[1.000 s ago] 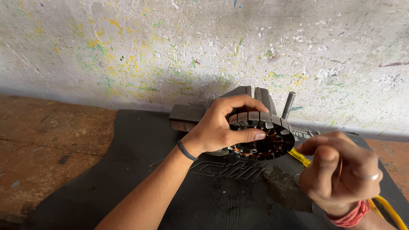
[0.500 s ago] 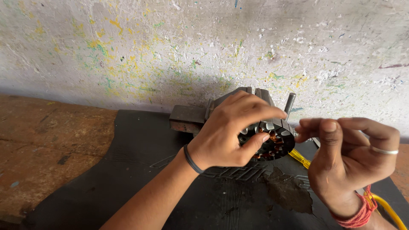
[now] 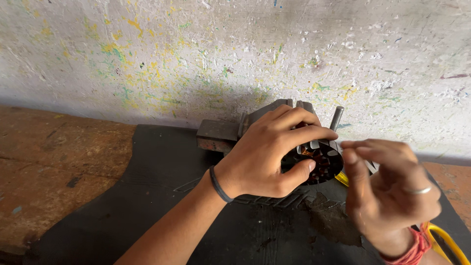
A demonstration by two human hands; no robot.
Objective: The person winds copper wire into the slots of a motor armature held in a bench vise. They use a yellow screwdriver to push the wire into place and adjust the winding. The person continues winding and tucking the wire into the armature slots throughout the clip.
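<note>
Vise (image 3: pixel 230 133) behind stator (image 3: pixel 321 162) under left hand (image 3: pixel 265 154), black mat (image 3: pixel 147 196) below

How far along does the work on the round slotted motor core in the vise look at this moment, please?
Done: the slotted motor core sits in the bench vise, with some copper showing in its slots. In hand: the left hand grips the core; the right hand pinches beside it, what it holds too fine to see. Left: most visible slots look dark and unfilled.

1. I see a dull dark metal stator (image 3: pixel 321 164) with coppery windings; grey matt metal vise (image 3: pixel 230 132);
2. Black matt rubber mat (image 3: pixel 162 196); worn rough wooden bench (image 3: pixel 49 162);
3. Rough paint-flecked plaster wall (image 3: pixel 196 54).
</note>
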